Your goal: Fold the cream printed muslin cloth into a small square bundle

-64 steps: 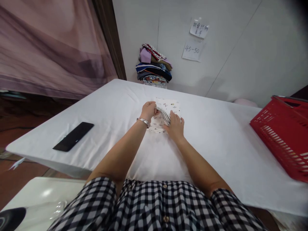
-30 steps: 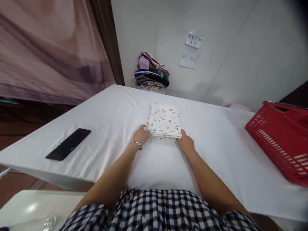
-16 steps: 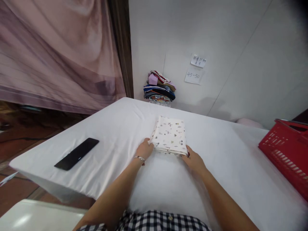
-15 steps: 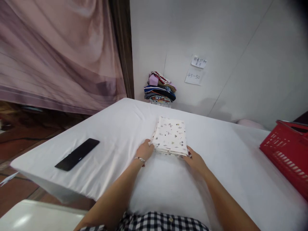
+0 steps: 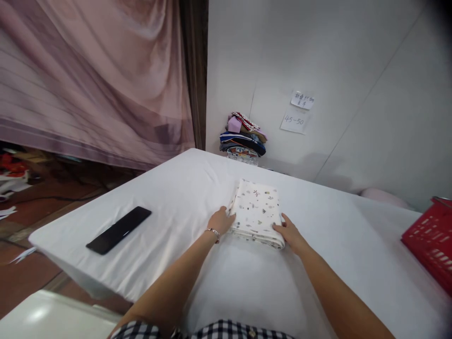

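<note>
A folded white cloth [image 5: 257,207] printed with small plants and shapes lies on the white-covered table in front of me, its layers showing along the near edge. My left hand [image 5: 221,222] is at its left side, the thumb at the near left part and the fingers closed about the edge. At the right side is my right hand [image 5: 291,234], thumb resting on the top layer and forefinger stretched along the edge, with a gap between them. The near right corner of the cloth sticks out free below that hand. Fingertips under the edges are hidden.
A black phone-like slab [image 5: 119,230] lies on the table [image 5: 169,197] to the left. Several folded fabrics form a stack [image 5: 243,137] by the far wall. At the right stands a red basket [image 5: 429,240]; a white surface [image 5: 52,315] is at the lower left.
My right hand has shifted from the near right corner of the cloth up along its right side. The corner now lies free. The whole view has swung slightly left.
</note>
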A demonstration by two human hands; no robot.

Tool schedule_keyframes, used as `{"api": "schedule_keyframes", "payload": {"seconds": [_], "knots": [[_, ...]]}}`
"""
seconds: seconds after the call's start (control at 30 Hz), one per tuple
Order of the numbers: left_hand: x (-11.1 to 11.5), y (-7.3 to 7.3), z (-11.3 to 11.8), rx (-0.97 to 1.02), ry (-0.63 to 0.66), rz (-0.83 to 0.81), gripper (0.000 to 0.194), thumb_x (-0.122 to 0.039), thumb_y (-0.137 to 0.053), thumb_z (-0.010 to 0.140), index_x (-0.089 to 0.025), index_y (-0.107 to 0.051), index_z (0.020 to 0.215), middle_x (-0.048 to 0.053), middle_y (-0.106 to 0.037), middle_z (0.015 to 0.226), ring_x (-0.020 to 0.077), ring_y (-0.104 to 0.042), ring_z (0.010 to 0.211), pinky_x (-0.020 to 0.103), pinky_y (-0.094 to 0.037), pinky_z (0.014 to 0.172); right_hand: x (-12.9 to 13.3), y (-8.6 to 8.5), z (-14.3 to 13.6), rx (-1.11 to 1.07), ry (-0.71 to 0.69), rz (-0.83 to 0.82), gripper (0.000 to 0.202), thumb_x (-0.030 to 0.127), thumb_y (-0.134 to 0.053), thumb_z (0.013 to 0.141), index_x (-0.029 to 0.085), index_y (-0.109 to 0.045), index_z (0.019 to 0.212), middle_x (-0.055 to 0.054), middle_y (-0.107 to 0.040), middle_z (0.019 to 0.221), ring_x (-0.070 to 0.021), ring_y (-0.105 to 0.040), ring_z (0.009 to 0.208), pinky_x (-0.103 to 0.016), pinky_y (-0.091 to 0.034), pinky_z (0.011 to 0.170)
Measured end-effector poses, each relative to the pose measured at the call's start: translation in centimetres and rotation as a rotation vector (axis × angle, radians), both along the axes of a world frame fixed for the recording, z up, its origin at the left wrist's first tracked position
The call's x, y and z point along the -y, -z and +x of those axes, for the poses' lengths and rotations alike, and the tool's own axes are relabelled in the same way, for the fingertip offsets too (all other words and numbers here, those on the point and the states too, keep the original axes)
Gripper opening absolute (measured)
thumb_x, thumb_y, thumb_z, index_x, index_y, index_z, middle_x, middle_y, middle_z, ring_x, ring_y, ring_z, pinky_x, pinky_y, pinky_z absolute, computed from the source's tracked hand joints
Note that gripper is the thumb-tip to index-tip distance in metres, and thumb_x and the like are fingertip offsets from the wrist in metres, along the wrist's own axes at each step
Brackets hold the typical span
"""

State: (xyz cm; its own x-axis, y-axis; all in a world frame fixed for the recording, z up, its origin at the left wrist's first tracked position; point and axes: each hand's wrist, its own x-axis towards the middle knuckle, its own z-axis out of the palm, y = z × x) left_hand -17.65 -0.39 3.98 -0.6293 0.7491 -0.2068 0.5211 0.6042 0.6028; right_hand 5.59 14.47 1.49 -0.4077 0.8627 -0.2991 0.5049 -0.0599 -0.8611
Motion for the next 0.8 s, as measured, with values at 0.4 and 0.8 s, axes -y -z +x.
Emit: {"api": "schedule_keyframes", "payload": {"seconds": [0.4, 0.8], "knots": [[0.9, 1.2, 12.0, 0.271, 0.533, 0.086, 0.035, -0.034, -0.060, 0.071, -0.025, -0.059, 0.105, 0.002, -0.069, 0.081, 0.0203, -0.065, 0.080, 0.030, -0.048, 0.070, -11.8, -3.2, 9.8, 0.162, -0.083, 0.148, 0.056, 0.021, -0.075, 0.058, 0.019, -0.065, 0.113, -0.015, -0.065, 0.111, -0.0276, -0.064, 0.094, -0.039, -0.048, 0.085], [-11.1, 0.6, 0.0, -0.220, 0.250, 0.260, 0.042, -0.043, -0.050, 0.084, -0.018, -0.054, 0.118, 0.013, -0.053, 0.129, 0.0263, -0.050, 0.117, 0.039, -0.043, 0.093, -12.5, -1.0, 8.8, 0.541, -0.336, 0.304, 0.057, 0.063, -0.060, 0.069, 0.025, -0.066, 0.111, -0.011, -0.065, 0.113, -0.0329, -0.060, 0.103, -0.046, -0.047, 0.089]]}}
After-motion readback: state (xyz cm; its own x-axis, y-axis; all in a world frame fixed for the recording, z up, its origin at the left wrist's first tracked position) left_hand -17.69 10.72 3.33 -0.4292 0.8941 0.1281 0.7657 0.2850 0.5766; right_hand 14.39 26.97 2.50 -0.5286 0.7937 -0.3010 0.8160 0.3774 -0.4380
